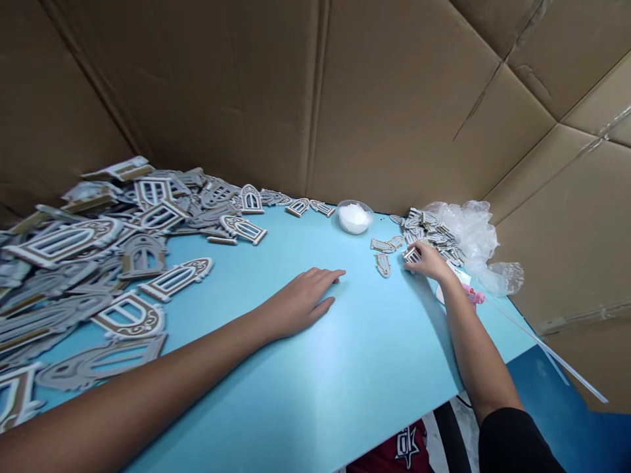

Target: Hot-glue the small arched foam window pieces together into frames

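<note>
A: What lies nearest the camera?

B: My left forearm, crossing from the lower left of the frame. It ends at my left hand (300, 301) near the centre, palm down and fingers spread flat on the pale blue table (345, 381). That hand holds nothing.

A: And the other hand?

B: My right hand (430, 260) sits right of centre, reaching up from the lower right past a black sleeve (513, 440). Its fingertips are curled onto a small window piece (410, 255) at the near edge of the small pile (428, 230). The fingers close partly around the piece; I cannot tell whether it is lifted or merely touched.

A: What surrounds that pile?

B: Crumpled clear plastic bag (473, 236) lies just beside it to the right. A few loose small pieces (383, 263) lie on the table just left of my fingers. A clear bowl (355, 217) of white material stands near them, toward the upper centre.

A: And the left side of the frame?

B: A large heap of bigger grey-and-tan arched window frames (98, 249) covers the table there, well apart from my right hand. Brown cardboard walls (315, 92) enclose the table behind. A thin clear rod (552, 355) runs along the right edge.
</note>
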Motion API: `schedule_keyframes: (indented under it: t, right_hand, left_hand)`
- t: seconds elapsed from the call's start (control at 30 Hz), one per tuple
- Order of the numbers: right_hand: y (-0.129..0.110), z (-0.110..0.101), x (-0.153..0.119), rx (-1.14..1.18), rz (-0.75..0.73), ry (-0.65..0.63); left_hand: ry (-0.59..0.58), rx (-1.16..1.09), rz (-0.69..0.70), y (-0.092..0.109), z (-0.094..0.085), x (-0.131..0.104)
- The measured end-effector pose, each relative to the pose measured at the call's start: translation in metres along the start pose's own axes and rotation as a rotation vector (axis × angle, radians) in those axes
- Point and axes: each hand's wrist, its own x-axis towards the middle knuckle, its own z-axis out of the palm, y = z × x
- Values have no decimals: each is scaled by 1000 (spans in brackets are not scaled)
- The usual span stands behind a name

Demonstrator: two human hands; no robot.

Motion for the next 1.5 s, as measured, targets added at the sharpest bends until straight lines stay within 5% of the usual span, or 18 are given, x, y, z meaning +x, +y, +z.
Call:
schedule_keyframes:
  t: [0.43,0.63,0.77,1.03,1.23,1.5]
  right_hand:
    - [-4,6,-13,20,-58,-17]
    - [-13,14,2,-18,-37,159]
    - [-15,17,-4,22,-83,135]
    - [7,-7,-10,321,-106,174]
    - [20,2,4,656,-58,277]
    - [15,13,-1,958,11,217]
  left_hand:
    - [-18,-13,-1,4,-4,0]
    - [-27,10,-6,4,-5,1]
    - [-40,9,-18,4,-5,1]
    - [-35,4,-8,1,-1,2]
    - [-42,7,-10,2,-2,2]
    - [-43,9,-14,1,-3,2]
